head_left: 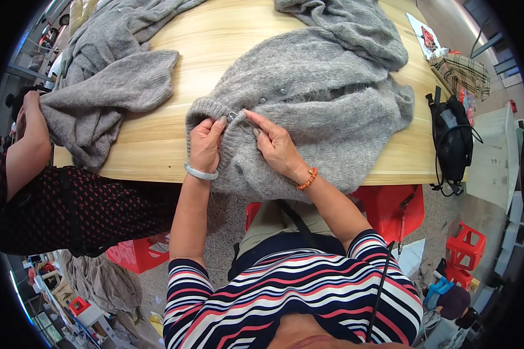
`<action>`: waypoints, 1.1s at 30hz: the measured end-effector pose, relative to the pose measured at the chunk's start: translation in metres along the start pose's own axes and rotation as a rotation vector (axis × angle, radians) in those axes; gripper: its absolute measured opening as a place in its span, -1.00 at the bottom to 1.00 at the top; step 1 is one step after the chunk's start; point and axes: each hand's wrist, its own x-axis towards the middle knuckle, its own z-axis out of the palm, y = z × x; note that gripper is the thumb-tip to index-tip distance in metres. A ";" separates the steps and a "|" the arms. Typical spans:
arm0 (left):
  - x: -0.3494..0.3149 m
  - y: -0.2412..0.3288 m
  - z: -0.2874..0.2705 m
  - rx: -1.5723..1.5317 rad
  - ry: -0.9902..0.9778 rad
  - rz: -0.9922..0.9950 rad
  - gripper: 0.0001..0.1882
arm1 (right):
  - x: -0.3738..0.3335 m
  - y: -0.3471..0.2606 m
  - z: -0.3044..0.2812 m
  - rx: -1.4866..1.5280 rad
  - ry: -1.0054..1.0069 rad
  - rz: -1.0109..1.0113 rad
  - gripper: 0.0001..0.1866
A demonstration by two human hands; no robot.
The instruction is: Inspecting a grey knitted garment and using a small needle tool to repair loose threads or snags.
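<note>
A fuzzy grey knit cardigan [332, 125] lies spread on the table in front of me, its ribbed edge bunched up toward me. My left hand [205, 145], with a pale bangle at the wrist, pinches that ribbed edge between thumb and fingers. Close on its right, my right hand [278, 150] has its thumb and forefinger around a thin metal tool [233, 116] at the same edge. Too little of the tool shows to tell its kind. Dark round buttons [283, 91] sit on the cardigan just beyond my hands.
More grey knitwear [119, 81] covers the left of the wooden table [186, 32]. A co-worker's arm [29, 139] reaches in there. A black bag [452, 136] hangs at the right edge, by a checked cloth [463, 72]. Red stools [390, 212] stand below.
</note>
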 end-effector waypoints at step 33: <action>-0.018 0.016 0.007 0.088 -0.033 -0.046 -0.81 | -0.006 -0.003 -0.006 -0.035 -0.017 -0.053 -0.46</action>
